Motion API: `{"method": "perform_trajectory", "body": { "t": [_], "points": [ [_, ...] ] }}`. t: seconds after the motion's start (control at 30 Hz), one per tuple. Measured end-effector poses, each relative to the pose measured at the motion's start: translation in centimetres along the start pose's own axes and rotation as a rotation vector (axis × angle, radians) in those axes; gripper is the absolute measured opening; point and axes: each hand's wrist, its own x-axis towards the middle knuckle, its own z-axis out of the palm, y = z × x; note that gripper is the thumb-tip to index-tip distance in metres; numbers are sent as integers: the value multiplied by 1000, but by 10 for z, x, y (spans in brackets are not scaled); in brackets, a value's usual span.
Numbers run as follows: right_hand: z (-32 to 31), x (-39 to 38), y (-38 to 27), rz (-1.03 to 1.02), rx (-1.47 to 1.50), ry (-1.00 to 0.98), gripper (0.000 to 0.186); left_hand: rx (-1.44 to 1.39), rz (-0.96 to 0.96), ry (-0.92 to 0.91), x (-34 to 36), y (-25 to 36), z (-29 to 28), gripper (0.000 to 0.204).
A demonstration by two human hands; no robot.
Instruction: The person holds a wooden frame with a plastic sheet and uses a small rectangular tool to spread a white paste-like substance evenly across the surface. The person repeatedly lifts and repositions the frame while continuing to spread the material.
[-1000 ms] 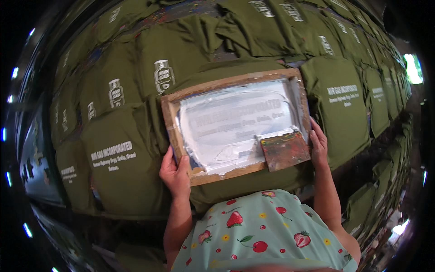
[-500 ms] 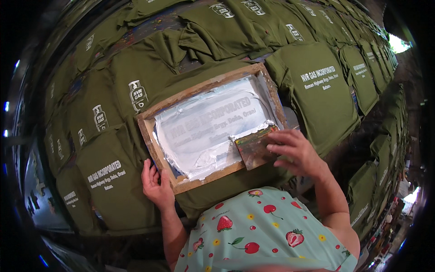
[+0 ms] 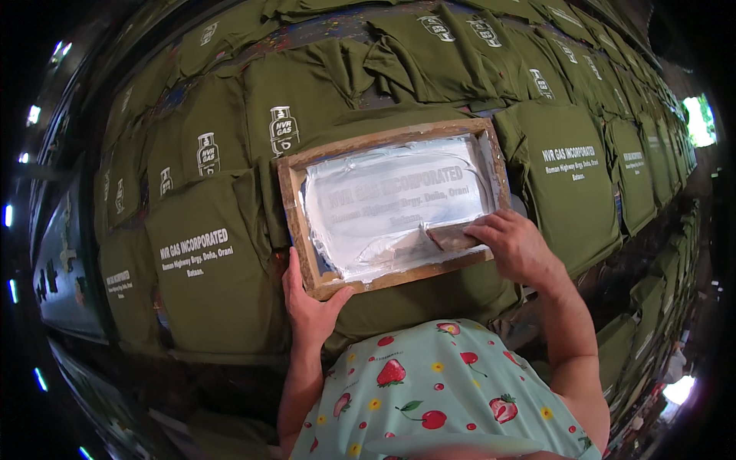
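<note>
**Right hand on the squeegee, left hand on the corner!**

Here's the wooden frame (image 3: 294, 192), mid-view, tilted slightly with its right end higher, its inner mesh (image 3: 383, 218) smeared with white ink and faint lettering showing through. At four o'clock inside it sits the brown squeegee (image 3: 448, 238), seen almost edge-on over the inked mesh. And the right hand (image 3: 521, 244) has it, fingers closed around its near end, forearm running down to five o'clock! Over at half past seven, the left hand (image 3: 313, 307) grasps the frame's corner, fingers up the outer side, thumb along the lower edge.

Beneath the frame, an olive shirt (image 3: 422, 307). More around it: a white-lettered shirt (image 3: 567, 176) at two o'clock, another (image 3: 211, 291) at eight, a bottle-printed one (image 3: 287, 84) at eleven. Towards twelve, paint specks dot the surface (image 3: 318, 31). At six o'clock, the person's pale-green garment (image 3: 414, 353), all strawberries and cherries.
</note>
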Motion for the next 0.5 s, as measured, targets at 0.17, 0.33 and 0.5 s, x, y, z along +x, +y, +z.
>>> {"method": "perform_trajectory", "body": {
  "t": [0.17, 0.33, 0.5],
  "points": [
    [-17, 60, -1, -133, 186, -114, 31, -50, 22, 12, 2, -4, 1, 130],
    [12, 140, -36, -218, 120, -47, 28, -86, 45, 29, 2, -7, 3, 130],
    [31, 196, -60, -145, 20, 57, 36, -125, 39, 40, 3, -7, 4, 129]
  ]
}}
